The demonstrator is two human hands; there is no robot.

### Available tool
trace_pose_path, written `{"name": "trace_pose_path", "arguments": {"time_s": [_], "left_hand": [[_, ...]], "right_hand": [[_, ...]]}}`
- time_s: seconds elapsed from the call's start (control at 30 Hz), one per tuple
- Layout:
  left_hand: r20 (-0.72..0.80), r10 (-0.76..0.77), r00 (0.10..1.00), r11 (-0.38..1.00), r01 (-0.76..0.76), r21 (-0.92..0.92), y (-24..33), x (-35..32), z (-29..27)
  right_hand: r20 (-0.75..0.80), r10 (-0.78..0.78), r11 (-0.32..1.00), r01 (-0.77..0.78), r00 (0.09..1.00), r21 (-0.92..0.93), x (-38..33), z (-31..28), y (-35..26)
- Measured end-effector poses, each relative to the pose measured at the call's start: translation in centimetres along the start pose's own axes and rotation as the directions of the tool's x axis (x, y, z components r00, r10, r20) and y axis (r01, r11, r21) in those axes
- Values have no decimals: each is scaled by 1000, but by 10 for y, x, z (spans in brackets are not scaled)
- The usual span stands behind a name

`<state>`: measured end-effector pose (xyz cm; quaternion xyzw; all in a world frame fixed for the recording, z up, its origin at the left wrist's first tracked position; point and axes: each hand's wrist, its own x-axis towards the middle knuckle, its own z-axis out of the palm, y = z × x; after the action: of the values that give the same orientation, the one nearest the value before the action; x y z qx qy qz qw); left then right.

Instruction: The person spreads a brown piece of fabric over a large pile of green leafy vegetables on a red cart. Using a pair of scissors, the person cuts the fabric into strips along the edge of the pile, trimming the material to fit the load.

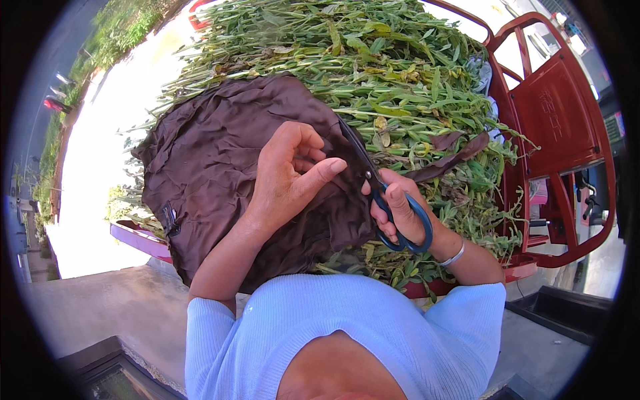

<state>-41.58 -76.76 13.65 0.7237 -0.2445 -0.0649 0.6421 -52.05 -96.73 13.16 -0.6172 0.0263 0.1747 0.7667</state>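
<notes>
Right hand (408,215) and left hand (287,170) were both over the work, from where I stood. The right one held a pair of dark-handled scissors (369,175), thumb and fingers through the loops, the blades lying nearly together and pointing up and away toward the left. The left one was loosely cupped, its thumb reaching toward the blades and well apart from the curled fingers; I saw no cloth gripped in it, though the inside of the palm was hidden.

Beneath and to the left of that hand spread a big crumpled brown cloth (207,160), its right edge running just beside the scissors. To the right of the right hand lay a narrow brown strip (453,159), likely trimmed from the cloth, though I couldn't tell whether its near end, by the hand, was fully parted. By my reckoning some cutting was done, while most of the cloth remained in one wide piece, with any further trimming yet to come.

Beyond both hands rose a heap of leafy green stalks (400,67), bearing cloth and strip alike. Farther out, right of the right hand, stood a red metal frame (553,120).
</notes>
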Motion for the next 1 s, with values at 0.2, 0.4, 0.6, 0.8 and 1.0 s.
{"name": "trace_pose_path", "arguments": {"time_s": [0.2, 0.4, 0.6, 0.8, 1.0], "left_hand": [[-59, -120, 991, 972, 105, -209, -35, 13, 22], [-25, -250, 968, 913, 227, -339, -39, 12, 17], [-53, -242, 969, 915, 210, -343, -37, 11, 15], [-74, -217, 973, 935, 185, -304, -45, 8, 21], [-129, -215, 968, 916, 154, -371, -48, 9, 22]], "right_hand": [[-6, -2, 1000, 1, 1000, -24, 3, 7, 1], [27, 48, 997, -50, 998, 64, 5, 1, 2], [84, 47, 985, -60, 995, 159, 3, -7, 10], [108, 95, 980, -112, 990, 162, -1, -7, 1], [143, 132, 978, -152, 981, 142, -5, -10, 0]]}}
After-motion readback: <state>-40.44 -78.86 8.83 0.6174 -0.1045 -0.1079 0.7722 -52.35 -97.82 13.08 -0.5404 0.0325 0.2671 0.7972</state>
